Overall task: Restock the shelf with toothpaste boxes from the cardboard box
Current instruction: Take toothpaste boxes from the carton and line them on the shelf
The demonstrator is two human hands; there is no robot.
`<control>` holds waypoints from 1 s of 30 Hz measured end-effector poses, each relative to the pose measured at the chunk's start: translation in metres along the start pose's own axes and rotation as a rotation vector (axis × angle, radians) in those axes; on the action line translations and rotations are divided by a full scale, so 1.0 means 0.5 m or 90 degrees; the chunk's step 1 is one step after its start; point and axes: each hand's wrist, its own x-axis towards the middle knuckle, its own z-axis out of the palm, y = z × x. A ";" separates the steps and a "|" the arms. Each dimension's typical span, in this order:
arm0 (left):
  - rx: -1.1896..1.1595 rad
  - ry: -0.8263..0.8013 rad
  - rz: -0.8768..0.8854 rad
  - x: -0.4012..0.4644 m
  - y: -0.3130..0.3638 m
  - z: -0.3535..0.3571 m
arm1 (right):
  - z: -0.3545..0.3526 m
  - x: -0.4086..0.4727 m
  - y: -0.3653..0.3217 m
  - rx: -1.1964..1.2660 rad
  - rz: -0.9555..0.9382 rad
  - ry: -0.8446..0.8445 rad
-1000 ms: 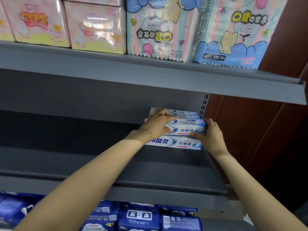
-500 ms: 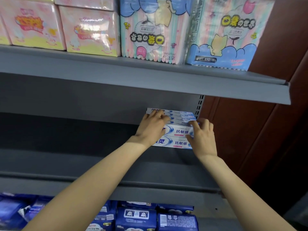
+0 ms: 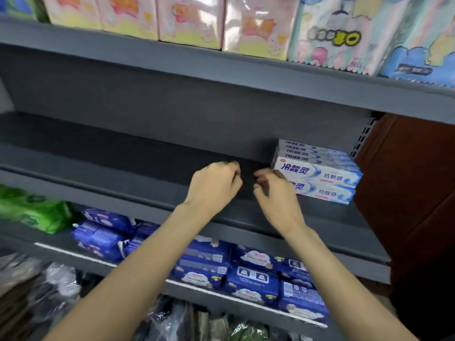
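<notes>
Two bare forearms reach up from the bottom edge toward the grey metal shelf (image 3: 138, 173), its middle tier bare except at the far right end, with pastel tissue packs (image 3: 256, 28) on the tier above and blue wet-wipe packs (image 3: 253, 274) on the tier below. Stacked at that right end, against the back panel, lie the white-and-blue toothpaste boxes (image 3: 322, 172). Just left of them hover the left hand (image 3: 213, 187) and right hand (image 3: 277, 193), close together, knuckles up, fingers loosely curled and holding nothing, the right hand overlapping the lower box's left end.
</notes>
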 end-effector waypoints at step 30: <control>0.217 -0.359 -0.576 -0.842 -1.322 -0.620 | 1.039 -0.320 -1.303 0.071 -0.240 -0.593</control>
